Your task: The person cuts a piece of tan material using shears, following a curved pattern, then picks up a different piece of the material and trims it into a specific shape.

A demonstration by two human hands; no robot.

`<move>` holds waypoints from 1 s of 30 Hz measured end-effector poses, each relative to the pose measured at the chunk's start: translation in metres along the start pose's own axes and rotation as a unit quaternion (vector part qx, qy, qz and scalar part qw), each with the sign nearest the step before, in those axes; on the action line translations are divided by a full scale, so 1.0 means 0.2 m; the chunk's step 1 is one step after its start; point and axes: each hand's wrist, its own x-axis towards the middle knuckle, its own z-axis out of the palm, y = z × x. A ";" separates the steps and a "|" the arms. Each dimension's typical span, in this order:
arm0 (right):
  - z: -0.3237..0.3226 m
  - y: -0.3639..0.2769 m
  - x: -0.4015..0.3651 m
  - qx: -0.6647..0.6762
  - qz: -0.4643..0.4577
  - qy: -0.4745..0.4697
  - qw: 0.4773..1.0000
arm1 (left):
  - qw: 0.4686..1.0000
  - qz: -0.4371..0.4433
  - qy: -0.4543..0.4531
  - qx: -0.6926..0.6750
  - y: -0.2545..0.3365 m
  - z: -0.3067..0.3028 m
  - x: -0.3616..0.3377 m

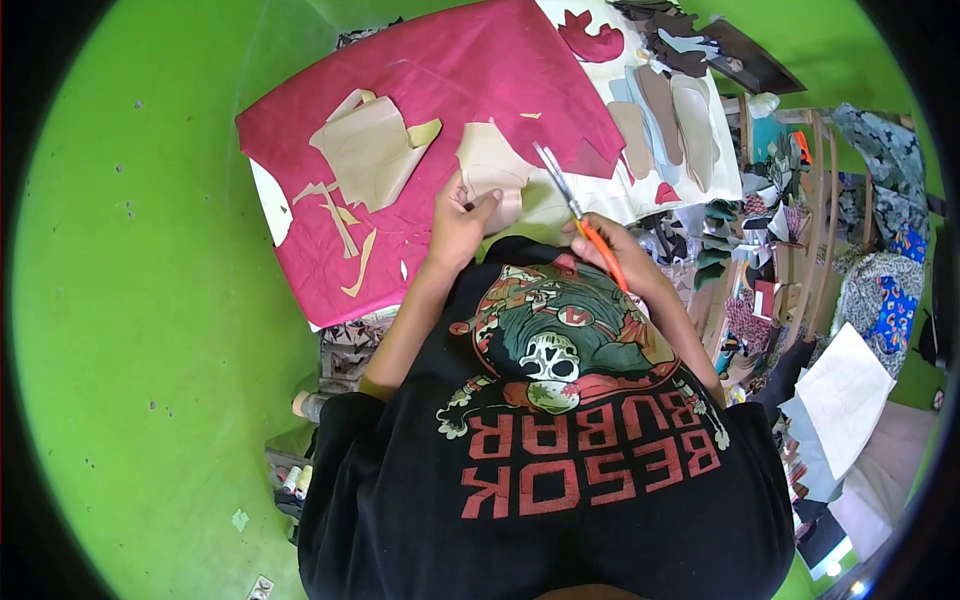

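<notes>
My left hand (462, 222) pinches the lower edge of a cut beige leather piece (492, 158) between thumb and fingers. In my right hand (612, 240) is a pair of scissors (562, 180) with orange handles. Its blades point up and away from me, just right of the held piece, and look closed or nearly so. Left of my left hand, a larger beige leather piece (368, 152) lies on a dark red sheet (480, 70). Thin beige offcuts (362, 262) are scattered below it.
Insole-shaped pieces (690, 125) in brown, grey and blue lie at the table's right, with a red scrap (592, 40) and dark scraps (670, 30) beyond. A wooden rack (815, 230) piled with material stands to the right. A green wall (150, 300) is on the left.
</notes>
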 end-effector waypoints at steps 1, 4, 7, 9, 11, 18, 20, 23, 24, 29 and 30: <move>-0.02 0.00 0.00 -0.015 0.015 0.020 1.000 | 0.999 -0.033 0.021 -0.020 0.01 -0.01 0.00; -0.06 -0.05 0.00 -0.039 0.063 0.007 0.997 | 0.996 -0.057 0.038 -0.051 0.03 -0.06 0.01; -0.04 -0.01 0.03 -0.056 0.028 -0.018 0.998 | 0.994 -0.060 0.067 -0.065 0.04 -0.07 0.02; -0.01 -0.04 0.04 -0.034 0.035 -0.048 0.998 | 0.995 -0.043 0.071 -0.055 0.07 -0.06 0.02; 0.01 -0.07 0.05 -0.058 0.060 -0.060 0.995 | 0.996 -0.027 0.075 -0.045 0.08 -0.04 0.02; 0.00 -0.03 0.06 -0.084 0.077 -0.026 0.993 | 0.995 0.023 0.089 -0.046 0.10 0.00 0.02; -0.01 -0.02 0.06 -0.108 0.071 -0.009 0.992 | 0.994 0.027 0.099 -0.040 0.11 -0.01 0.02; 0.00 -0.01 0.06 -0.080 0.070 -0.046 0.993 | 0.995 0.016 0.095 -0.020 0.11 -0.02 0.01; 0.01 0.00 0.06 -0.077 0.064 -0.071 0.992 | 0.998 0.014 0.065 -0.020 0.10 -0.02 0.00; 0.00 0.01 0.08 -0.148 0.094 -0.122 0.977 | 0.999 0.015 0.020 -0.024 0.08 0.06 -0.03; 0.02 0.03 0.07 -0.081 0.070 -0.113 0.988 | 0.999 0.017 0.018 -0.023 0.08 0.06 -0.03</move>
